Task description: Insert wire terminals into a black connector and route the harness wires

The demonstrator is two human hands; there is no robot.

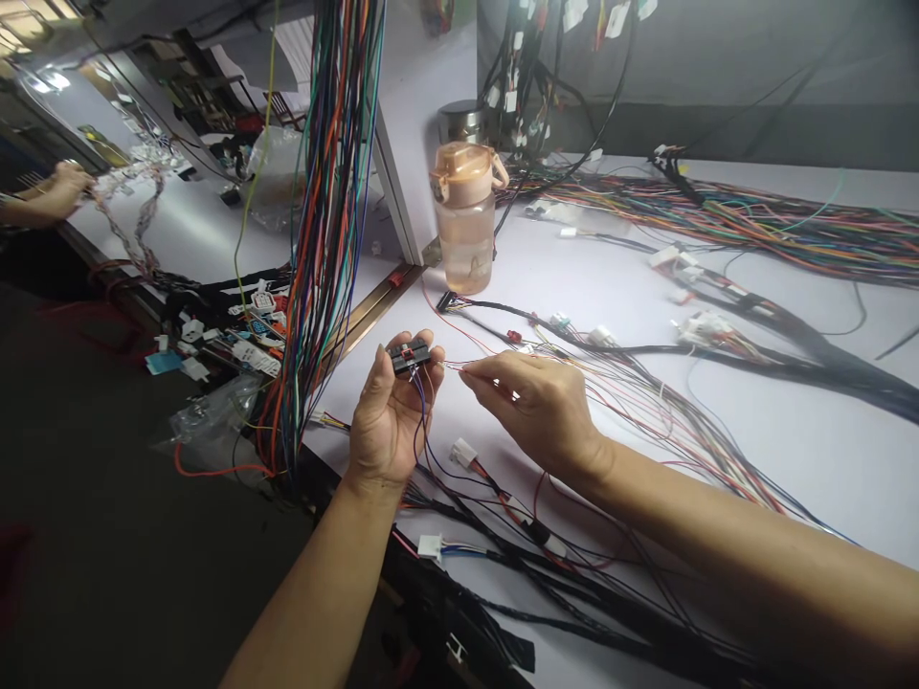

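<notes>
Here the left hand [392,411] is raised palm-up above the white tabletop [825,450], its fingertips pinching a small black plastic connector with a red insert [409,356]. Thin blue and dark wires run from the connector down across the palm. The right hand [535,402] sits just beside it, thumb and forefinger pressed together on the end of a thin red wire [452,366], whose tip is close to the connector's right side; whether it touches cannot be told.

Beyond the hands stands a translucent pink plastic water bottle with a lid and carry loop [465,218]. Black-sheathed wire harnesses with white plugs [718,344] sprawl over the tabletop to the right. A thick bundle of multicoloured wires [326,220] hangs down at the left. At the far left edge, another person's hand [61,187] rests on a braided harness.
</notes>
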